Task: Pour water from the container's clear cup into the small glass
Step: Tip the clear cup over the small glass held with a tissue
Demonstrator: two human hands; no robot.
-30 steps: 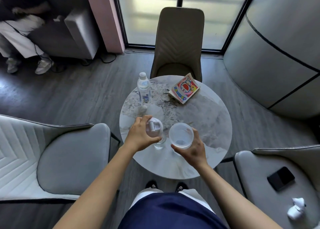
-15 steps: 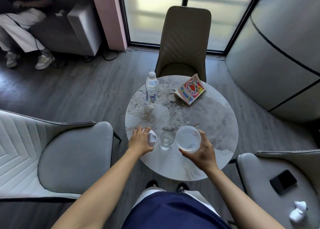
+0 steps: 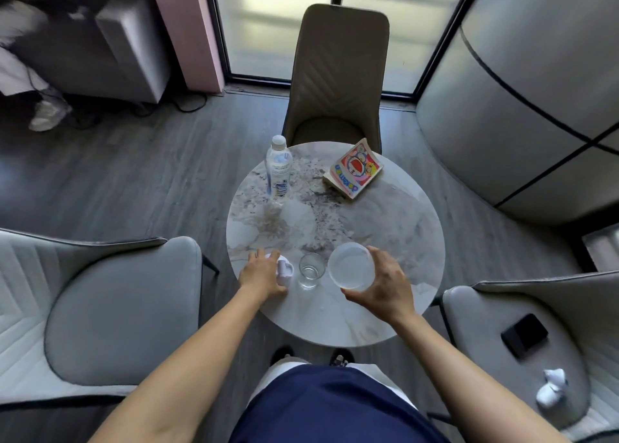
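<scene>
Clear cup (image 3: 351, 265) unchanged; left hand (image 3: 263, 273) lowered lid (image 3: 284, 269) to table (image 3: 385, 225).

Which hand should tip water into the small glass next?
Right. The right hand already holds the round clear plastic cup beside the small clear glass; the left hand rests on a white lid.

A glossy, marble-patterned worktop (image 3: 385, 228) is seen. The clear cup (image 3: 351, 266) appears as translucent smooth plastic; the small glass (image 3: 311, 271) as clear glass. A transparent plastic bottle (image 3: 278, 169) and a paper-covered book (image 3: 354, 169) are noted. The chairs (image 3: 110, 295) are upholstered in matt grey material. The floor (image 3: 134, 181) shows grey wood grain.
</scene>
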